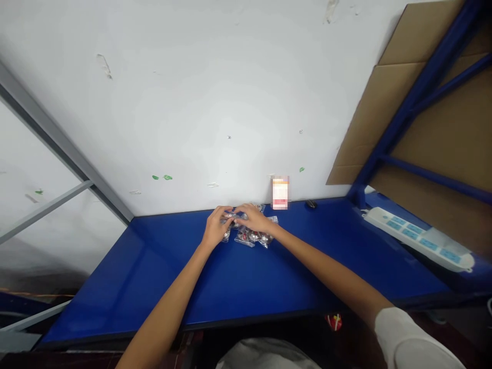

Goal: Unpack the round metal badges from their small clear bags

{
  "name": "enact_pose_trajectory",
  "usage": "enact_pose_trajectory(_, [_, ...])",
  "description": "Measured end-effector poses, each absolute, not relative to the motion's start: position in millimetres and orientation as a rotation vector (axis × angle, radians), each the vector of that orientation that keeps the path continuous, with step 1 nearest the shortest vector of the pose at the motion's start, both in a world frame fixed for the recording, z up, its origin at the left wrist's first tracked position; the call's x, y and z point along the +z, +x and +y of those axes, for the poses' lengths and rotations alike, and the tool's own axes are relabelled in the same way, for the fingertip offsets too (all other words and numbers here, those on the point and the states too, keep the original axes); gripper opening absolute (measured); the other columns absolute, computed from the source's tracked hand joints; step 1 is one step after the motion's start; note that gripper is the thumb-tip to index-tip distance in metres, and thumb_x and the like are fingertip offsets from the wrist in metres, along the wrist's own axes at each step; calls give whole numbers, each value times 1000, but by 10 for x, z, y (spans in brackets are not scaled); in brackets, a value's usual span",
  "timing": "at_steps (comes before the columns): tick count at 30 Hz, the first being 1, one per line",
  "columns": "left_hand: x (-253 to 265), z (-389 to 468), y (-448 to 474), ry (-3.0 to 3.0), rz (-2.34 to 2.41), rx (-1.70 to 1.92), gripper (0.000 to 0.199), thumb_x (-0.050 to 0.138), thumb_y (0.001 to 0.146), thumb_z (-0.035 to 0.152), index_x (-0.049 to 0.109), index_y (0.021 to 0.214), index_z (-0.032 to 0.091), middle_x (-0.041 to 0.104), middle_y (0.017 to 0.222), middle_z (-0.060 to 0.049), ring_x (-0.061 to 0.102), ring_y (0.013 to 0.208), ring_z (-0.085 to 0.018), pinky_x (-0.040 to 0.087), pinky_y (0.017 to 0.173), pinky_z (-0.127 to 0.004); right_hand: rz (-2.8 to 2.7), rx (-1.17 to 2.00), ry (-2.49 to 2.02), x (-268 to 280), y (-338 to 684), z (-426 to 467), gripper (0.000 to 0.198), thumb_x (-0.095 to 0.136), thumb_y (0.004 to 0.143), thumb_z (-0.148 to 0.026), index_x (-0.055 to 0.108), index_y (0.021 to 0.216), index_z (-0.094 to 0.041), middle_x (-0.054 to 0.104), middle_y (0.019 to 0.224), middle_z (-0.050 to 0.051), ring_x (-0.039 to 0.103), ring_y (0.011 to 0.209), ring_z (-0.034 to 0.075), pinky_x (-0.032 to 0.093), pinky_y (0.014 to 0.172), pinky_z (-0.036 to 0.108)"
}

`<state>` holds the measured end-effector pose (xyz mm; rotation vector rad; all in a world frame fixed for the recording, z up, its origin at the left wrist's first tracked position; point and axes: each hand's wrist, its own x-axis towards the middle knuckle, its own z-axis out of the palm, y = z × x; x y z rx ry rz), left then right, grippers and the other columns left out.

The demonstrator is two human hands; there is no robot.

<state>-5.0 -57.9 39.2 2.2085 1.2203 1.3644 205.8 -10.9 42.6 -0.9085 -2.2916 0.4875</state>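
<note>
Clear plastic packets (254,236) beneath and beside hands (216,225) (253,217), curled close together; pinch unclear

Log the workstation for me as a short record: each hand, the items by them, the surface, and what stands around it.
left hand: fingers curled at the bagged items; hold unclear
right hand: fingertips close to the left hand's, over the same items; hold unclear
bagged items: clear plastic, shiny metallic contents
surface: blue tabletop
near wall: blurred-out upright item, small black object
far right: white power strip with blue sockets
</note>
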Motion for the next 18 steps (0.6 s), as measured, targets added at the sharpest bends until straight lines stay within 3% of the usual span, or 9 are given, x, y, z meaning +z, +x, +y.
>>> enact_pose_trajectory(3, [455,-608,-73,2213,1235,1400,26,63,100,25,65,126,24,67,122,-8,71,98,-21,62,89,-37,-2188,593,-776,376,1968,20,13,74,98,-36,80,100,-25,77,117,6,67,114,26,46,105,43])
enact_pose_trajectory(5, [527,-647,-85,2295,1323,1421,29,63,100,23,64,129,24,66,123,-9,68,106,-23,60,96,-41,-2110,620,-742,383,1962,12,11,75,97,-35,80,96,-25,79,110,4,69,108,25,48,103,41])
enact_pose_trajectory(9, [663,-727,-83,2519,1491,1389,26,62,102,24,66,128,24,65,124,-11,61,118,-29,53,106,-49,-1965,670,-770,474,2006,-96,15,70,100,-36,81,101,-27,81,106,4,72,102,24,52,97,38])
enact_pose_trajectory(18, [760,-825,-1,2490,1489,1475,37,57,106,26,59,143,26,65,131,-13,62,123,-29,51,110,-49,-1897,761,-750,729,2172,-349,17,69,100,-35,83,105,-28,82,105,2,75,100,23,55,94,35])
